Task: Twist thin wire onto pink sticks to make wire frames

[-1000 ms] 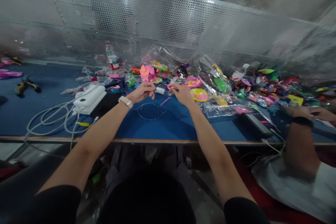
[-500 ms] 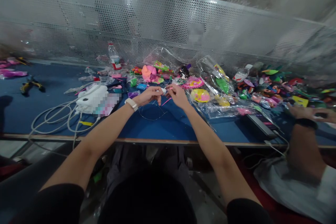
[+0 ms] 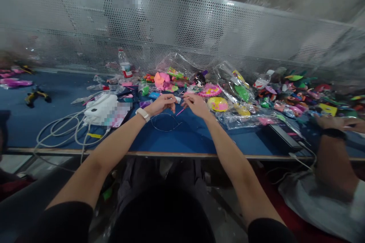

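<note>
My left hand (image 3: 163, 104), with a white band on its wrist, is closed with the fingertips around a small white piece (image 3: 178, 100). Just to its right, my right hand (image 3: 196, 105) is pinched close to that piece; what lies between its fingers is too small to make out. Below and between the hands, a thin pink stick (image 3: 180, 112) slants over the blue table. A fine wire-like loop (image 3: 164, 130) lies under the left hand.
At left are a white power bank (image 3: 100, 109) with cables and a pair of pliers (image 3: 37, 96). Colourful clay pieces, a yellow disc (image 3: 217, 104) and clear plastic bags line the back. A black box-like device (image 3: 281, 137) sits right, near another person's hand (image 3: 330, 122).
My right hand has shifted very slightly to the right, away from the white piece. My left hand stays nearly where it was. The view has tilted a little.
</note>
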`<state>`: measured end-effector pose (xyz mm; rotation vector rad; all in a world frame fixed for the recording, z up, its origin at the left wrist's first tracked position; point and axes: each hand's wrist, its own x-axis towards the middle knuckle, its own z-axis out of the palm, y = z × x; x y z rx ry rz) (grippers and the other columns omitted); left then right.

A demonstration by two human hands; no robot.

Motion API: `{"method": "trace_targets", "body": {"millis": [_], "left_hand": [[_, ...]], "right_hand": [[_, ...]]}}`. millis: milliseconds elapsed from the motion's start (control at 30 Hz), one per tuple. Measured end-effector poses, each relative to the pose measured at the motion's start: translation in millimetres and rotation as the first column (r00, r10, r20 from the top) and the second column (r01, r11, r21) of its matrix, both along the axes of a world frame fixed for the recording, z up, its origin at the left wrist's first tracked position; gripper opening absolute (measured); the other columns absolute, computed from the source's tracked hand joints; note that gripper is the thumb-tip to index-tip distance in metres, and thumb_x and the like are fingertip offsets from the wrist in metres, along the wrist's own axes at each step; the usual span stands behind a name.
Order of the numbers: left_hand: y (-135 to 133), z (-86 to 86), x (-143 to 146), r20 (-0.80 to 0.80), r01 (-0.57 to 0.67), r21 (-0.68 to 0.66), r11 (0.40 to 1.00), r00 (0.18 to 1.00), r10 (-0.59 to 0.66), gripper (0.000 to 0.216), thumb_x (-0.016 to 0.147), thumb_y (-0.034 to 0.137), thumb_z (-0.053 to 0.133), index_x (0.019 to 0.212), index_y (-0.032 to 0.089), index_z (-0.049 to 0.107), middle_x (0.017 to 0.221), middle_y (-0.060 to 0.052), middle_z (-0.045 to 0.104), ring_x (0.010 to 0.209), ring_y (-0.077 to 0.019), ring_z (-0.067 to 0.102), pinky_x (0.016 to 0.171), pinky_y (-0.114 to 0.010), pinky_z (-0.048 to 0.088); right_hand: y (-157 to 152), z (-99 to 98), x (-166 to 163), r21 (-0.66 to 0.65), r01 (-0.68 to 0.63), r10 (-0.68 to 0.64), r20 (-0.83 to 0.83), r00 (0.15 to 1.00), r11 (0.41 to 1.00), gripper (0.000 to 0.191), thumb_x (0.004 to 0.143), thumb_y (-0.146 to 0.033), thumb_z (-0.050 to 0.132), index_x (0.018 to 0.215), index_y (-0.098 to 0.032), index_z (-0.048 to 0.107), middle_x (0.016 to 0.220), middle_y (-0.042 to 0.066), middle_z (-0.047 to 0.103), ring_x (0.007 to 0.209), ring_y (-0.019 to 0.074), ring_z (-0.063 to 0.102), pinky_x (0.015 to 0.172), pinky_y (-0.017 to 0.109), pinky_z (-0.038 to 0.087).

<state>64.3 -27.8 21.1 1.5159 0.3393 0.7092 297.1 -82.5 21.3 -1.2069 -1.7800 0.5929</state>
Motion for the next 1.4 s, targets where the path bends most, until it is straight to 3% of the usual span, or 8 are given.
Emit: {"method": "trace_targets", "body": {"millis": [200,400,600,733,933,1133,1267,1400], "left_hand": [[-4,-3.3,8,-0.018,-0.021,0.058,0.998,1.0,0.022,0.026,0.096,0.04,0.075,0.091,0.018,0.062,0.071,-0.007,0.075,0.061,-0.0172,0.073,0.068,-0.03,0.057],[6,7.5,-6,-0.107,0.086,0.007,0.996,0.991,-0.084,0.02,0.094,0.036,0.074,0.089,0.016,0.071,0.045,0.001,0.055,0.043,-0.0153,0.058,0.056,-0.029,0.054],[21,10.9,-27,-0.198,0.202,-0.067,0.977,0.957,-0.211,0.022,0.091,0.036,0.078,0.089,0.014,0.074,0.043,0.001,0.052,0.043,-0.0165,0.058,0.059,-0.033,0.057],[19,5.4,-20,-0.112,0.103,-0.051,0.993,0.988,-0.109,0.024,0.093,0.036,0.078,0.091,0.013,0.072,0.057,-0.004,0.066,0.056,-0.0186,0.07,0.063,-0.03,0.057],[8,1.2,-9,-0.094,0.109,-0.018,0.994,0.989,-0.11,0.029,0.092,0.041,0.082,0.095,0.014,0.072,0.072,-0.007,0.074,0.066,-0.0177,0.073,0.074,-0.03,0.059],[11,1.6,-12,-0.052,0.087,-0.026,0.996,0.995,-0.088,0.025,0.093,0.036,0.081,0.097,0.012,0.077,0.082,-0.012,0.077,0.08,-0.0199,0.076,0.082,-0.033,0.058],[14,0.9,-12,0.025,0.054,0.025,0.998,0.998,-0.055,0.019,0.087,0.03,0.084,0.09,0.012,0.082,0.094,-0.012,0.076,0.083,-0.0168,0.071,0.081,-0.03,0.055],[12,3.4,-14,-0.036,0.078,0.037,0.996,0.996,-0.077,0.018,0.086,0.029,0.085,0.091,0.012,0.085,0.079,-0.008,0.07,0.072,-0.0127,0.061,0.072,-0.027,0.051]], "right_hand": [[4,-7.0,-26,-0.127,-0.009,-0.018,-0.213,0.977,0.992,0.047,0.103,-0.062,0.054,0.117,-0.021,0.07,0.097,0.009,0.082,0.071,0.0229,0.079,0.063,0.033,0.059],[3,-0.2,10,0.075,0.076,-0.086,0.143,0.986,0.994,0.037,0.106,-0.047,0.055,0.121,-0.024,0.08,0.094,0.005,0.083,0.063,0.0202,0.073,0.075,0.038,0.06],[1,10.8,42,0.157,0.053,-0.11,0.384,0.917,0.986,0.027,0.102,-0.028,0.061,0.115,-0.028,0.084,0.103,0.005,0.085,0.092,0.0258,0.078,0.093,0.043,0.058],[-1,5.7,19,0.036,0.003,-0.01,0.216,0.976,0.999,0.027,0.104,-0.037,0.059,0.116,-0.026,0.081,0.097,0.005,0.084,0.07,0.0194,0.074,0.077,0.037,0.06],[0,-9.5,-30,-0.184,-0.193,0.163,-0.166,0.973,0.964,0.047,0.101,-0.065,0.057,0.108,-0.022,0.075,0.095,0.006,0.083,0.072,0.0197,0.077,0.057,0.027,0.054],[-8,5.8,-3,-0.105,-0.109,0.131,0.228,0.965,0.988,0.034,0.102,-0.048,0.059,0.089,-0.021,0.077,0.08,0.003,0.081,0.052,0.0151,0.067,0.057,0.029,0.053],[-13,14.1,24,-0.246,-0.111,0.199,0.367,0.909,0.963,0.029,0.096,-0.04,0.067,0.075,-0.022,0.075,0.068,0.002,0.078,0.04,0.0129,0.058,0.05,0.03,0.049],[-12,12.0,37,-0.405,-0.093,0.285,0.446,0.848,0.91,0.02,0.088,-0.032,0.073,0.071,-0.023,0.077,0.066,0.002,0.077,0.047,0.0148,0.062,0.056,0.032,0.052]]}}
